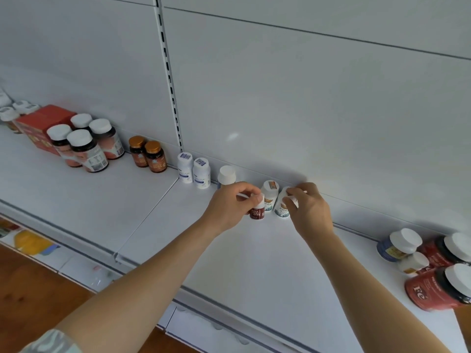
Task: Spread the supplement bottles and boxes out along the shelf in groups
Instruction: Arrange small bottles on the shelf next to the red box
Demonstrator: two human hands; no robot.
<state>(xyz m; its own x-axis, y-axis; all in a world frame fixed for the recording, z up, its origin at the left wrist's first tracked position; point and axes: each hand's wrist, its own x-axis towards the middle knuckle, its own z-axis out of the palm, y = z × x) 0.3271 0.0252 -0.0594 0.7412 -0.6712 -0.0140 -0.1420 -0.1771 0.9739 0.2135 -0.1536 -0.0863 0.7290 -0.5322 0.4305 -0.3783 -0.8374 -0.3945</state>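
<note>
Your left hand is pinching the red-labelled bottle; your right hand is gripping a white bottle. Keep groups apart on the shelf.

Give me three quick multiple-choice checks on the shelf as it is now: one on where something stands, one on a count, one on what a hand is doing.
1. Where is the red box?
A. At the far left, behind the dark bottles with white caps
B. At the far right, beside the Fe jar
C. Between the two hands

2. How many bottles with gold caps stand on the shelf?
A. One
B. Two
C. Four

3. What is the left hand doing?
A. Lying flat on the shelf
B. Hanging with nothing in it
C. Gripping the small bottle with the dark red label

Answers:
1. A: the box stands at the left end, right behind the group of dark bottles with white caps.
2. B: a pair stands side by side near the back panel.
3. C: its fingers curl over that bottle's cap.
</note>
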